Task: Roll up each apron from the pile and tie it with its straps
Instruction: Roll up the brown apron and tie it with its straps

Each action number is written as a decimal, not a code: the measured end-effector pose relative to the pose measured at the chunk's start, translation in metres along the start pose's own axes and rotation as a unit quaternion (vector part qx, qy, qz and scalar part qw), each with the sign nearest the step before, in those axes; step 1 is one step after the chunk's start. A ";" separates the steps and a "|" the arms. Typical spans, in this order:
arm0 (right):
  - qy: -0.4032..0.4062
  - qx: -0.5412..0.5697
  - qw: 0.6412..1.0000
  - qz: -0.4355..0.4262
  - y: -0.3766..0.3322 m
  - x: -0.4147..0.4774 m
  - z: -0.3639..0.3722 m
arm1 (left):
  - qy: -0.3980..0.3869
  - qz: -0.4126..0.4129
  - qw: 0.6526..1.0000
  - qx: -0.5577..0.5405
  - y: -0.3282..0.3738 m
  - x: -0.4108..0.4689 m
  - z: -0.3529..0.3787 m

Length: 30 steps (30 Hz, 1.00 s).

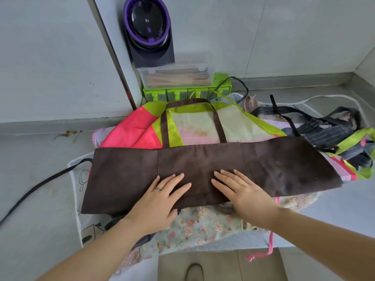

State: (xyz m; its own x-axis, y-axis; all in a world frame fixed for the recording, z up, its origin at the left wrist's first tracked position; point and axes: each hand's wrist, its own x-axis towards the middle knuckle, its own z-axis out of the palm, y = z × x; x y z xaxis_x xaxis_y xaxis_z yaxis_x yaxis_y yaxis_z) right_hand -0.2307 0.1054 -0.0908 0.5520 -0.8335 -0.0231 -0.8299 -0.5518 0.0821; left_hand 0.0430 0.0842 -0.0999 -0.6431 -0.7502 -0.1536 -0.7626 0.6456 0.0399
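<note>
While both lie flat, left hand (160, 196) and right hand (241, 189) press the brown apron (121, 175) — fingers straight.

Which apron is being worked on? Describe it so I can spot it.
On the grey counter, find the heap of colourful aprons in front of the green organiser. Across its top lies the brown apron, a wide flat band with the left hand and right hand pressed flat on it. It alone is plain dark brown; its neighbours are pink, lime, floral or striped.
</note>
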 end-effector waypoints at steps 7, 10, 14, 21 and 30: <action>-0.092 -0.013 0.993 0.073 0.008 0.001 -0.009 | -0.024 -0.099 0.987 -0.123 -0.003 0.000 -0.009; -0.254 0.070 0.962 0.073 0.015 0.008 -0.036 | -0.085 -0.135 0.969 -0.187 -0.021 -0.005 -0.025; -0.377 0.206 0.893 0.133 0.029 0.036 -0.077 | -0.241 -0.149 0.929 -0.240 -0.037 -0.001 -0.067; -0.359 0.094 0.902 0.220 0.063 0.078 -0.081 | -0.213 -0.240 0.936 -0.146 -0.069 0.048 -0.089; -0.274 -0.091 0.924 0.249 0.058 0.072 -0.042 | -0.050 -0.228 0.961 0.149 -0.077 0.051 -0.060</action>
State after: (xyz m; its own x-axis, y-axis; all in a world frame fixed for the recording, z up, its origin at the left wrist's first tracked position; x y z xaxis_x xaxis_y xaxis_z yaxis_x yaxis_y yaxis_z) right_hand -0.2358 0.0149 -0.0462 -0.0605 -0.8992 -0.4334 -0.9149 -0.1237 0.3843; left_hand 0.0644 -0.0123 -0.0516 -0.2248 -0.9571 -0.1831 -0.9000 0.2759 -0.3374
